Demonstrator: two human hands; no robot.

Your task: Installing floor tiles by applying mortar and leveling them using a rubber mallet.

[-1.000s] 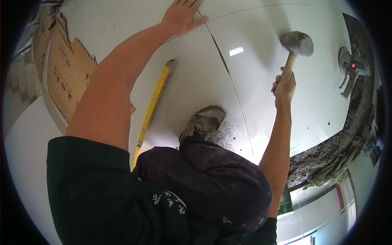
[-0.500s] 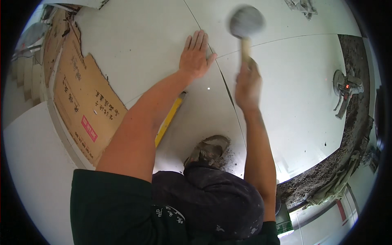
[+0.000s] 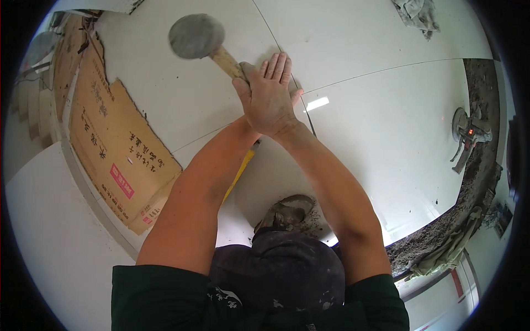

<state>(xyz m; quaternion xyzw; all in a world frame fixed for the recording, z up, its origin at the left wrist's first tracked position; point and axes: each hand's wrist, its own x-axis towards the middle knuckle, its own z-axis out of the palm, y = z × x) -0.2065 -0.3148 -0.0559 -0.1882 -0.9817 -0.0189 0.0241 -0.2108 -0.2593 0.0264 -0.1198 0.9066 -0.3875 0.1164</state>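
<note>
White floor tiles (image 3: 353, 33) meet at thin joints under my hands. Palm down near a joint, my left hand (image 3: 280, 68) has its fingers stretched out on the tile, with much of its back hidden. Crossing over it, my right hand (image 3: 269, 107) grips the wooden handle of a rubber mallet (image 3: 197, 36). The mallet's round grey head is out to the left, over the far left tile; whether it touches the surface I cannot tell. A yellow spirit level (image 3: 239, 175) lies partly hidden beside my left forearm.
Flattened cardboard (image 3: 107, 140) covers the floor at left. A suction-cup tool with a small red display (image 3: 466, 132) sits on the right tile's edge, beside a strip of dark mortar (image 3: 425, 243). A crumpled rag (image 3: 418, 15) lies far right. My shoe (image 3: 284, 212) is below my hands.
My right hand has swung the mallet from the right across to the left, over my left hand. My left hand stays flat on the tile. The view has shifted slightly.
</note>
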